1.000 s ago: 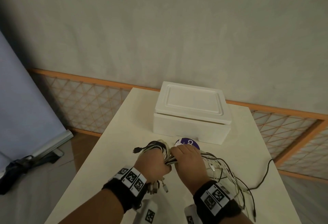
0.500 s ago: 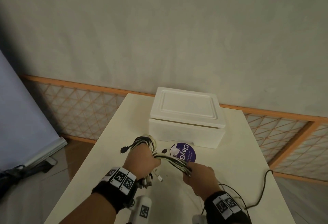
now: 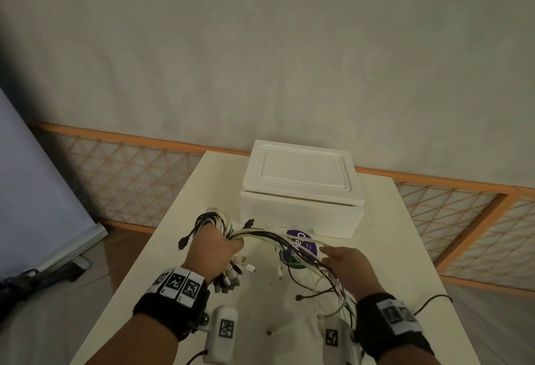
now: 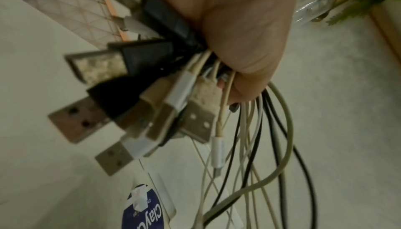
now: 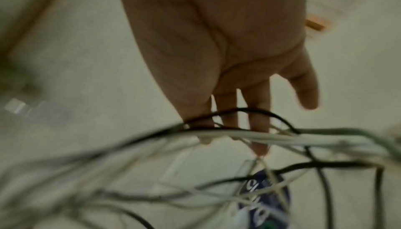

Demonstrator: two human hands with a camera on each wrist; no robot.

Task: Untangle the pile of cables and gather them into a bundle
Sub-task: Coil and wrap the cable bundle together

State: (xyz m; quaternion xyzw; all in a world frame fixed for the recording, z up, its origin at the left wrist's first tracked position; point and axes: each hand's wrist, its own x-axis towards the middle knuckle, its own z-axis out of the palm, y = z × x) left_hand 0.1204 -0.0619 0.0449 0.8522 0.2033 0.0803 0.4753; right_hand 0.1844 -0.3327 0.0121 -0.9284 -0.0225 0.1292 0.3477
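My left hand [image 3: 215, 249] grips a thick bundle of white and black cables [image 3: 221, 221] in its fist above the white table [image 3: 173, 254]. Several USB plugs [image 3: 231, 276] hang below that fist, and the left wrist view shows the plugs [image 4: 104, 112] fanning out from the left hand [image 4: 243, 35]. Loose strands [image 3: 272, 237] stretch from the fist toward my right hand [image 3: 341, 260]. The right hand [image 5: 256, 112] has straight, spread fingers, and the cables [image 5: 249, 134] run across its fingertips without being gripped. More strands [image 3: 338, 292] sag to the table under the right wrist.
A white foam box [image 3: 301, 191] with its lid on stands at the back of the table. A round purple-labelled lid [image 3: 301, 244] lies just in front of it, under the strands. One black cable [image 3: 434, 299] trails over the table's right edge. The floor drops away on both sides.
My right hand has slid rightward along the cables, away from the left fist, and opened its fingers. The strands between the hands are now drawn out longer.
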